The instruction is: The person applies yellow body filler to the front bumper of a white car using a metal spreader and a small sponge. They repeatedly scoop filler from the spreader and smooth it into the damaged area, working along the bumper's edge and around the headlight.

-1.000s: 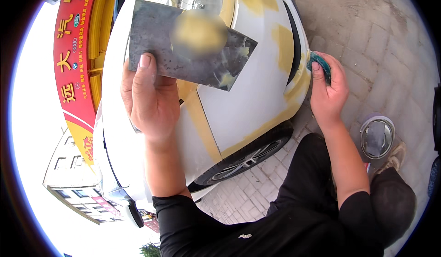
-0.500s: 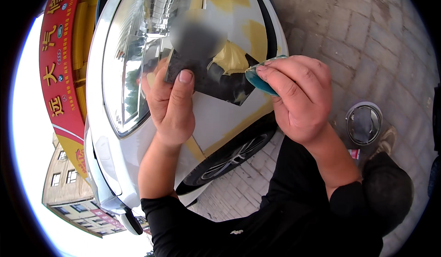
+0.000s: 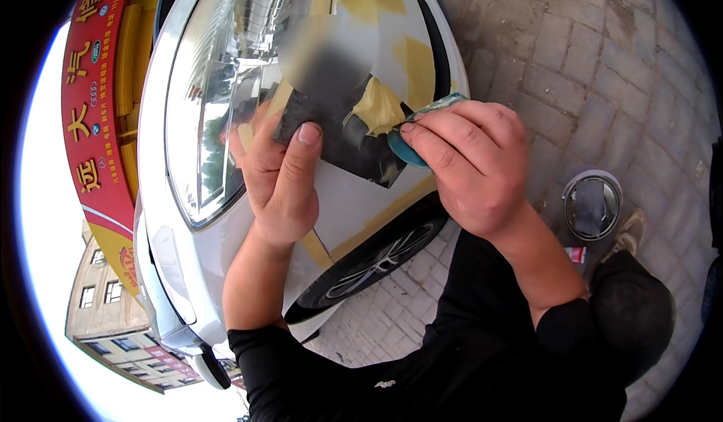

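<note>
My left hand (image 3: 282, 177) holds up a dark flat mixing board (image 3: 343, 132) smeared with yellowish filler, thumb pressed on its near face. My right hand (image 3: 471, 162) grips a teal spreader (image 3: 410, 124) and presses its edge onto the lump of yellow filler (image 3: 380, 105) on the board. Both hands are raised in front of a white car (image 3: 354, 211) whose body shows yellow filler patches (image 3: 418, 68). Part of the board is blurred.
The car's front wheel (image 3: 376, 260) is below my hands. An open round tin (image 3: 593, 205) stands on the brick paving (image 3: 602, 68) to the right, next to my shoe (image 3: 629, 233). A red signboard (image 3: 94, 105) and a building (image 3: 113, 331) are at the left.
My right hand left the car's panel and came over to the board with the spreader. My left hand brought the board lower and closer, and the view shifted towards the windscreen.
</note>
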`<state>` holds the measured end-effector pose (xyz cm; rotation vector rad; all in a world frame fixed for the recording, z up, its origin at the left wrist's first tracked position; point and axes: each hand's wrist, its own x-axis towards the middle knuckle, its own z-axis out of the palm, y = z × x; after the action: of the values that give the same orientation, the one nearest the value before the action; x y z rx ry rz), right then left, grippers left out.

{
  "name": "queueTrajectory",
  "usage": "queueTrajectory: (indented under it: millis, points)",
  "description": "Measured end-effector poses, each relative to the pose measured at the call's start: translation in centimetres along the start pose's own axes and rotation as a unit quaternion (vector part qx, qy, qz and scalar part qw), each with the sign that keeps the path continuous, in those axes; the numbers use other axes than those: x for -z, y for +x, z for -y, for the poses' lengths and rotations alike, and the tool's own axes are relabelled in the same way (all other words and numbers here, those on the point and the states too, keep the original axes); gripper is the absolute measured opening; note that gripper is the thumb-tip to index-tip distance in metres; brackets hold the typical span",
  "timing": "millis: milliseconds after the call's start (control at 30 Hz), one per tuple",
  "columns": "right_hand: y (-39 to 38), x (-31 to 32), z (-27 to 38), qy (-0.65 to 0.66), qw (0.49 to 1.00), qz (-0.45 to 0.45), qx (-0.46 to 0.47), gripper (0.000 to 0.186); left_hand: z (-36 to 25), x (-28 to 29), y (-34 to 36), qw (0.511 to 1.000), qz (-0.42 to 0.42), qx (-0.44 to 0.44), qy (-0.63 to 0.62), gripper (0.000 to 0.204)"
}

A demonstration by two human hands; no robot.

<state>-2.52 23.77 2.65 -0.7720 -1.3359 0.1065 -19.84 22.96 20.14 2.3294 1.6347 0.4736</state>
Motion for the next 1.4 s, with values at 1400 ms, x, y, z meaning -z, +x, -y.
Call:
queueTrajectory:
  millis: [1400]
  points:
    - [-19.1, -6.6, -0.4, 0.09, 0.896, 0.039, -0.433, 0.017, 2.9, 1.9, 1.8, 0.937, -0.15, -0.06, -0.31, 0.02]
